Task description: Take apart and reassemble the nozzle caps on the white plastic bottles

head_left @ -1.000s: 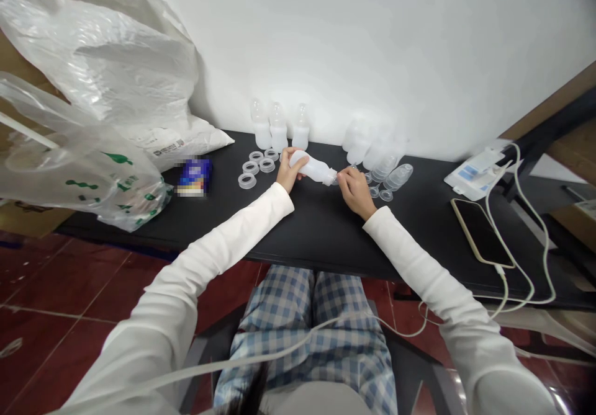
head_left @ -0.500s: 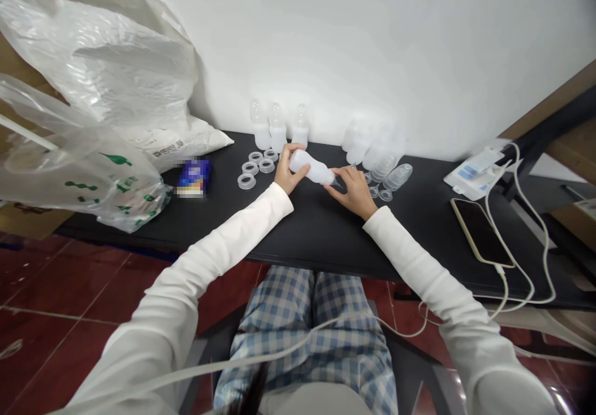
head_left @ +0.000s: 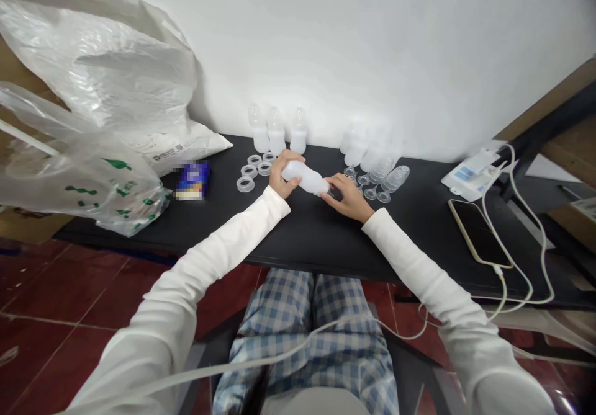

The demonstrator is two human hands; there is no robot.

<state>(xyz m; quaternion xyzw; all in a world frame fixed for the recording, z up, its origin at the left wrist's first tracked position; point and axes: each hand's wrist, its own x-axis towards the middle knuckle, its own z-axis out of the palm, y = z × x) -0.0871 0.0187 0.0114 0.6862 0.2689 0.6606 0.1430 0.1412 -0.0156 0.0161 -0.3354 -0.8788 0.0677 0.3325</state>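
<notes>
My left hand is wrapped round the body of a milky-white baby bottle, which lies tilted with its neck to the right. At that neck the fingers of my right hand are closed on a clear bottle nipple, mostly hidden by the fingertips. Right of the hands lie several clear nipples, with ribbed clear caps behind them. Several white bottle bodies stand near the wall. Left of the hands are several translucent collar rings, and three bottles with clear caps stand upright behind.
The black table runs along a white wall. On the left are a large white plastic bag, a clear bag with green print and a blue packet. On the right lie a phone, cables and a white power strip.
Both hands have shifted slightly left and down with the bottle. The nipple that stuck out between the right fingers is now more covered at the neck.
</notes>
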